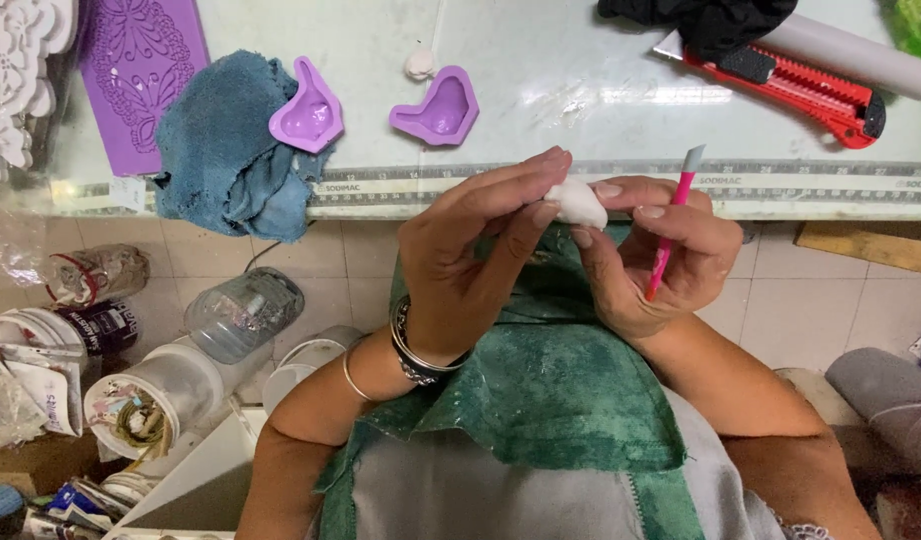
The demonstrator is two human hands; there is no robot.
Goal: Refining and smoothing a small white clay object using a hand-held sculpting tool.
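Since the glass-topped table (pixel 541 70) sits just past the lap, everything waits within reach: a rumpled blue towel (pixel 226 140), a textured purple mat (pixel 141 65), a red utility knife (pixel 791 90), and two soft purple moulds (pixel 308 105) lying hollow side up, probably so they can be refilled. A green cloth (pixel 551 390) covers the lap, likely to catch crumbs. Left hand (pixel 471 255) and right hand (pixel 651 250) both pinch a small white doughy lump (pixel 581 203) just over the table's edge; the right also tucks a thin pink tool (pixel 671 225) upright, out of the way.

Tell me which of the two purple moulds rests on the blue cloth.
The left purple mould: it overlaps the blue cloth. The right purple mould lies on the bare table.
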